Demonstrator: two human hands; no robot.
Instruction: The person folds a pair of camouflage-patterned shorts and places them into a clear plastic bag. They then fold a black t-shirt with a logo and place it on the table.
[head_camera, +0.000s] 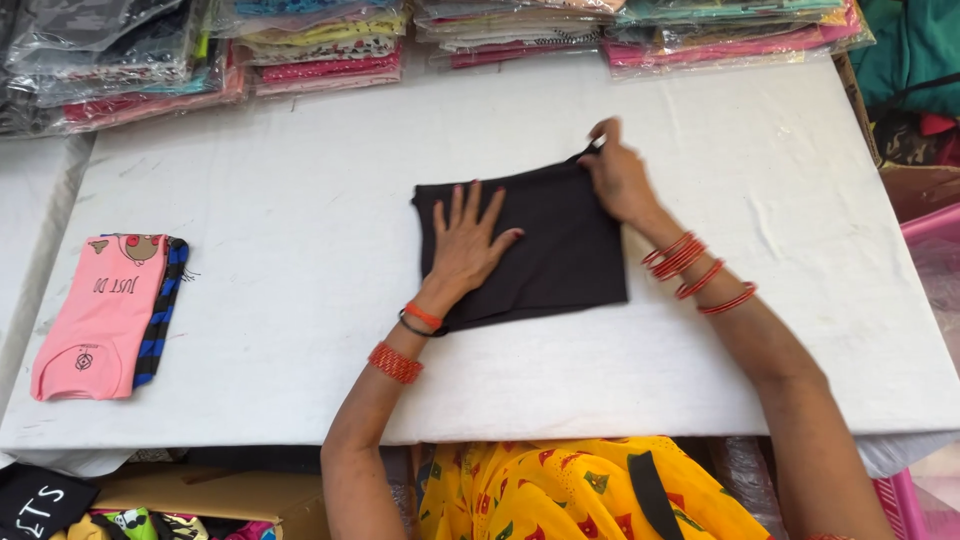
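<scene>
The bagged garment stacks (320, 50) are cut off by the top edge.

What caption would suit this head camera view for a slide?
Left hand pressed flat on a folded black garment while the right hand pinches its far corner, on a white table.

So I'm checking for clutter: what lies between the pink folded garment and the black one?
In the head view, only bare white table lies between the pink folded garment and the black garment.
</scene>
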